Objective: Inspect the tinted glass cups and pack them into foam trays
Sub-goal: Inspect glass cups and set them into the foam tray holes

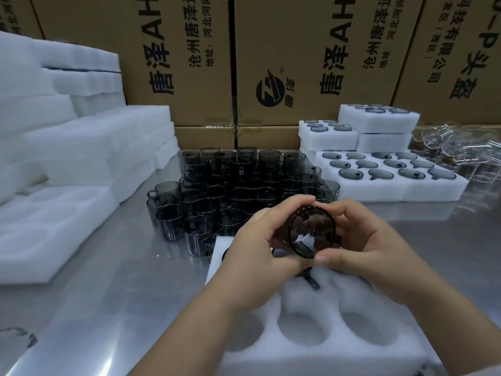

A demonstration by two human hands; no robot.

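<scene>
I hold one tinted glass cup [311, 232] on its side between both hands, its mouth facing me. My left hand [260, 240] grips its left side and my right hand [371, 240] curls round its right side, thumb under the rim. Under my hands lies a white foam tray [306, 346] with round holes; three front holes are empty, and a dark cup handle [311, 279] shows in a hole farther back. A crowd of several tinted cups [233, 191] stands on the steel table behind the tray.
Filled foam trays [390, 172] are stacked at the back right, with clear glassware [461, 150] beside them. Empty foam trays [54, 226] pile up on the left. Cardboard boxes [298, 63] wall off the back. Bare steel table [108, 308] lies at front left.
</scene>
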